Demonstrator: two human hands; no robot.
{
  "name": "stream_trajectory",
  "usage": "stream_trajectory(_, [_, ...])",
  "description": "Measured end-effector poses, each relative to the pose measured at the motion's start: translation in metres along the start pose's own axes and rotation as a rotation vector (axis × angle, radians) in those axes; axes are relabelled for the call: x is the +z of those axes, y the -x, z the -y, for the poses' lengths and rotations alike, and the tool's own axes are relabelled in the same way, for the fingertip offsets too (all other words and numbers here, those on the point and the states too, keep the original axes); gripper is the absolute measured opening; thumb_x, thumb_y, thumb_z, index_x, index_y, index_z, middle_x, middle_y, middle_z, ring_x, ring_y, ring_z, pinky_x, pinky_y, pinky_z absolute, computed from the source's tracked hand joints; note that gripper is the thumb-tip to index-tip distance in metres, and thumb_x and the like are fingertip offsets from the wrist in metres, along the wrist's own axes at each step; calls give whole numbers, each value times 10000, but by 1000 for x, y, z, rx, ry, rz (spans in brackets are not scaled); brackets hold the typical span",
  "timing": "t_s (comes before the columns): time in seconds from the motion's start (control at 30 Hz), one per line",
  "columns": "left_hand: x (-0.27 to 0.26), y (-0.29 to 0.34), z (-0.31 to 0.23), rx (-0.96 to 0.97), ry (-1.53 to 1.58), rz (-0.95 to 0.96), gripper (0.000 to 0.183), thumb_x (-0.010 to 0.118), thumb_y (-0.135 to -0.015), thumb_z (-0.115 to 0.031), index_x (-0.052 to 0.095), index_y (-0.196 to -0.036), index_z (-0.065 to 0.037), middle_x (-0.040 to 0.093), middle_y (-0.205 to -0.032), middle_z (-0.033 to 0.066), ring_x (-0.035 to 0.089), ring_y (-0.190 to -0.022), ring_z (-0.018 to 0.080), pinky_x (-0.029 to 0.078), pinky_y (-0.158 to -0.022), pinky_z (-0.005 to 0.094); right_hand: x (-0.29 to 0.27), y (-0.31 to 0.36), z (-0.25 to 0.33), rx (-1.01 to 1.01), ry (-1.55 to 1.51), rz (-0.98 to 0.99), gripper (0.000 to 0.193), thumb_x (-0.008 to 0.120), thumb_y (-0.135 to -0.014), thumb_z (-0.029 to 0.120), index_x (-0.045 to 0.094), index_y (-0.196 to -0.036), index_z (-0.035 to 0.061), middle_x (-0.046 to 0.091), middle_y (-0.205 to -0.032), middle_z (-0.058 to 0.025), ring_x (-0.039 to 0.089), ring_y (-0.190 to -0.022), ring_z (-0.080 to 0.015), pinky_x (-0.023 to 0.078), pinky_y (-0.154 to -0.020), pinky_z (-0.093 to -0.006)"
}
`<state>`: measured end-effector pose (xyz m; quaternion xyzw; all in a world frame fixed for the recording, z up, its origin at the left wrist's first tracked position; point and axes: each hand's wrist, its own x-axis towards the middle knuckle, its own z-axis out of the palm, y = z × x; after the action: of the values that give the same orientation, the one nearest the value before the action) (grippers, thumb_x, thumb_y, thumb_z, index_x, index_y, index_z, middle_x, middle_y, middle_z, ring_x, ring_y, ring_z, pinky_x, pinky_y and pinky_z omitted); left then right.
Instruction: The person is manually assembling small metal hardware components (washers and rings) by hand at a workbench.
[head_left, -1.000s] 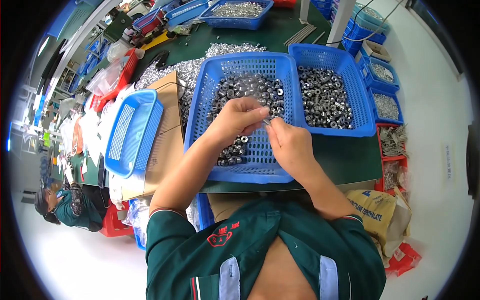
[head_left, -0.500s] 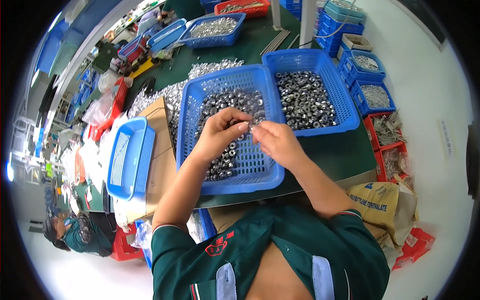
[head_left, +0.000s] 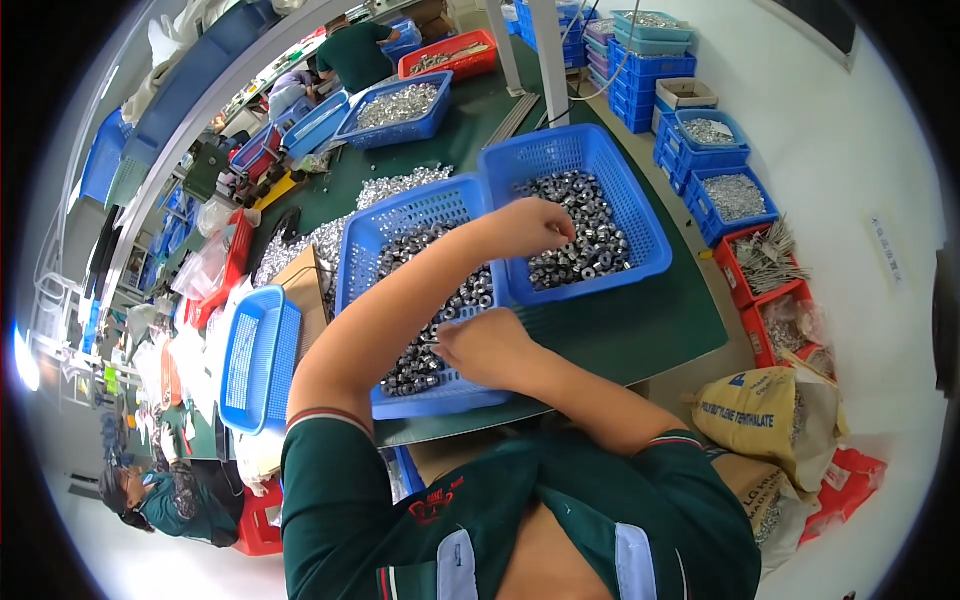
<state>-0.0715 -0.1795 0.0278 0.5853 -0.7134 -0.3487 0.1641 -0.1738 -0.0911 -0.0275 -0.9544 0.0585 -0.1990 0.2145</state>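
Two blue perforated baskets stand side by side, the left basket [head_left: 354,235] and the right basket [head_left: 655,225]. Both hold heaps of small shiny metal parts with round holes, like nuts or bushings; one heap [head_left: 600,255] lies in the right basket, another [head_left: 412,370] in the left. My left hand [head_left: 533,226] reaches across to hang over the right basket, its fingers curled in; what they hold, if anything, is hidden. Lower and nearer, my right hand [head_left: 485,347] is over the left basket, fingertips pressed together at the metal parts. Whether a part is in them I cannot make out.
A loose pile of silvery parts [head_left: 395,187] lies on the green table [head_left: 650,345] behind the baskets. An empty blue basket [head_left: 258,360] stands on cardboard at the left. Stacked blue crates [head_left: 640,90] and red bins [head_left: 755,265] line the right. Other people work farther off.
My hands, together over the left basket before, have parted. The left hand has moved right over the right basket; the right hand has dropped nearer and slightly left.
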Motion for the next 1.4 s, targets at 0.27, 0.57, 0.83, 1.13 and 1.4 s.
stream_trajectory(0.27, [46,-74,21,56,-549,-144,201,625,-787,-147,680,-980,-131,624,-966,130,592,-975,322,485,-838,427,16,2,-4,-70,-15,-324,167,597,-832,250,620,-808,86,577,-573,-107,570,-500,-321,433,-456,-442])
stream_trajectory(0.57, [-22,26,5,231,-268,-591,207,677,-771,-111,683,-974,-71,625,-951,144,629,-829,296,510,-740,368,-1,4,-4,15,-65,-133,163,547,-858,211,617,-805,74,622,-623,-149,624,-562,-341,462,-485,-466])
stream_trajectory(0.83, [-8,158,63,-215,-248,-352,183,645,-815,-100,664,-989,-47,665,-820,111,630,-751,198,492,-700,326,-7,3,-6,234,-698,-382,218,573,-926,195,548,-795,22,522,-578,-144,500,-473,-275,374,-461,-363])
stream_trajectory(1.13, [49,169,95,-281,-634,-173,179,666,-719,-129,672,-894,-94,639,-915,81,571,-961,286,469,-839,408,-6,3,1,222,-616,-328,184,595,-914,155,549,-799,19,497,-563,-89,453,-464,-174,359,-456,-307])
stream_trajectory(1.4, [62,160,85,-238,-560,-24,128,613,-734,-91,678,-842,-71,657,-832,155,646,-822,338,506,-720,440,-5,3,3,239,-541,-311,184,605,-905,153,554,-785,22,505,-563,-93,461,-463,-184,366,-459,-302])
